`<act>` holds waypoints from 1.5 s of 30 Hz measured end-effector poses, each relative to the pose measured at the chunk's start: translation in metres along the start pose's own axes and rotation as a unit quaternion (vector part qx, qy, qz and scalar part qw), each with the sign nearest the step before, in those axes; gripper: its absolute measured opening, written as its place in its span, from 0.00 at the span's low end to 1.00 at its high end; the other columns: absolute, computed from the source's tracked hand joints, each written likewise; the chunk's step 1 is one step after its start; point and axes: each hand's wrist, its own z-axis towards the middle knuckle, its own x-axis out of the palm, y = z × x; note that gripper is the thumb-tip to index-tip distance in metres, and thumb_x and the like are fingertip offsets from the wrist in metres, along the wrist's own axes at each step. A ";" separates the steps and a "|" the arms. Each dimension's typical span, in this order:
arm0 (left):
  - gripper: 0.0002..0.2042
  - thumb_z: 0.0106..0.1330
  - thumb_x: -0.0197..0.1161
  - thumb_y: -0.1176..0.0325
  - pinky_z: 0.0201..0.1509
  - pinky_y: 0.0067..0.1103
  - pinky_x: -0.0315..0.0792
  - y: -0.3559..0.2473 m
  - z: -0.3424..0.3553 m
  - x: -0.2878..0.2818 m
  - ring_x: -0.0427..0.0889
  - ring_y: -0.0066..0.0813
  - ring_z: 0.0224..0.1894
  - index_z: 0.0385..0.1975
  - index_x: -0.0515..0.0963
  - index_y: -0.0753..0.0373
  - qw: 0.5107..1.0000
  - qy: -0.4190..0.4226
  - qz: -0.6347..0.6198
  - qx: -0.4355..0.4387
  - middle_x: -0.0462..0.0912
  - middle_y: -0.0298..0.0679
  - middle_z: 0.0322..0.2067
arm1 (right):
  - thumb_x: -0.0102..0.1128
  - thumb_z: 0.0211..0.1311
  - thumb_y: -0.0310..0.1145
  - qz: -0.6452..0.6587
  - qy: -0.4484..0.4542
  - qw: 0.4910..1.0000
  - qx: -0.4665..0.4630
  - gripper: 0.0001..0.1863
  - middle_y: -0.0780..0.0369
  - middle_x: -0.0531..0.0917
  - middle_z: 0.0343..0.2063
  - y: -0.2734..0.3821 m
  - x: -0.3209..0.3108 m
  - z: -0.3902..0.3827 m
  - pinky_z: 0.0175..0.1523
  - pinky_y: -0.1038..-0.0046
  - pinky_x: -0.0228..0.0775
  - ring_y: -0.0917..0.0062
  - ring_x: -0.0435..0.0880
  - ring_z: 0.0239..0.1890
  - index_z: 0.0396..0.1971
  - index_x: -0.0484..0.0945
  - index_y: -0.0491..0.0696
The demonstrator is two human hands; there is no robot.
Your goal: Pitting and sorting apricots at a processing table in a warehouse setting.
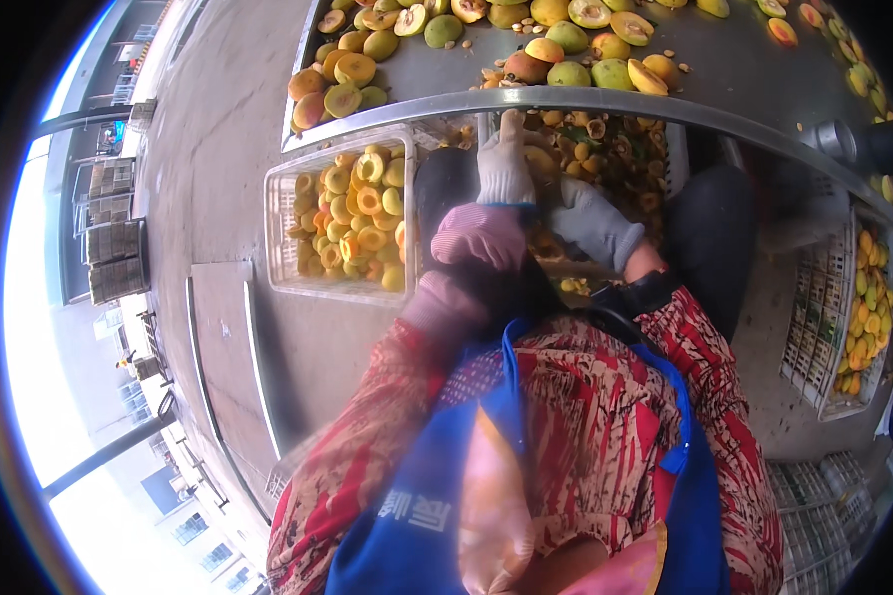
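My left hand (504, 171), in a pale knit glove under a pink sleeve cover, is just below the metal table's front edge. Its fingers are closed, and a blurred round brownish-yellow shape shows beside them. Close to its right is my right hand (595, 226), in a greyish glove, with curled fingers partly hidden. What either hand grips cannot be made out. Beneath both hands, between my knees, a crate (677, 159) holds pits and peach scraps. Halved and whole yellow peaches (568, 74) lie on the table (466, 67), with loose pits scattered among them.
Left of my knees, a white plastic crate (280, 283) is full of pitted peach halves (352, 213). Another crate (814, 327) with peaches stands at the right. Stacked crates (824, 526) sit at the lower right. A dark cylindrical fitting (853, 144) juts over the table's right side.
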 end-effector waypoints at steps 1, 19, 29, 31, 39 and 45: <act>0.22 0.67 0.53 0.52 0.16 0.17 0.65 0.000 0.002 -0.001 0.72 0.23 0.11 0.25 0.78 0.68 0.999 0.037 -0.010 -0.018 0.78 0.39 0.15 | 0.60 0.57 0.28 -0.010 0.010 1.000 0.001 0.14 0.68 0.80 0.33 -0.001 0.000 0.000 0.34 0.81 0.69 0.87 0.75 0.30 0.44 0.77 0.48; 0.27 0.70 0.40 0.52 0.25 0.23 0.71 -0.032 -0.026 0.002 0.74 0.29 0.17 0.22 0.77 0.69 0.990 0.109 0.086 -0.038 0.79 0.44 0.15 | 0.58 0.58 0.35 0.062 0.112 0.988 0.085 0.05 0.73 0.70 0.14 -0.004 -0.017 -0.014 0.17 0.85 0.52 0.90 0.63 0.12 0.27 0.77 0.51; 0.20 0.68 0.51 0.53 0.31 0.25 0.75 -0.041 -0.022 0.015 0.77 0.36 0.23 0.27 0.74 0.67 0.922 0.205 -0.231 -0.233 0.77 0.43 0.24 | 0.52 0.62 0.40 0.260 0.295 0.920 0.009 0.13 0.74 0.59 0.11 0.006 0.000 -0.042 0.15 0.86 0.51 0.90 0.58 0.10 0.22 0.69 0.50; 0.15 0.67 0.54 0.57 0.28 0.23 0.74 -0.074 -0.034 0.015 0.77 0.31 0.22 0.30 0.76 0.65 0.982 0.145 -0.089 -0.083 0.78 0.39 0.25 | 0.50 0.63 0.38 0.293 0.249 0.921 -0.059 0.09 0.74 0.62 0.12 0.000 -0.012 -0.049 0.14 0.85 0.49 0.90 0.58 0.09 0.27 0.71 0.49; 0.20 0.58 0.58 0.51 0.48 0.33 0.71 -0.127 0.039 -0.074 0.79 0.43 0.44 0.44 0.78 0.56 0.731 -0.060 0.625 0.269 0.79 0.45 0.44 | 0.51 0.57 0.41 -0.414 -0.171 0.893 -0.053 0.24 0.46 0.78 0.40 -0.032 -0.010 0.007 0.51 0.62 0.67 0.52 0.77 0.45 0.51 0.67 0.44; 0.21 0.59 0.59 0.52 0.47 0.30 0.72 -0.089 0.099 0.040 0.78 0.42 0.45 0.51 0.73 0.50 0.721 0.245 0.563 0.321 0.79 0.42 0.43 | 0.53 0.56 0.36 -0.384 -0.189 0.874 -0.231 0.16 0.47 0.79 0.32 -0.011 -0.003 0.002 0.43 0.59 0.69 0.48 0.77 0.38 0.42 0.69 0.45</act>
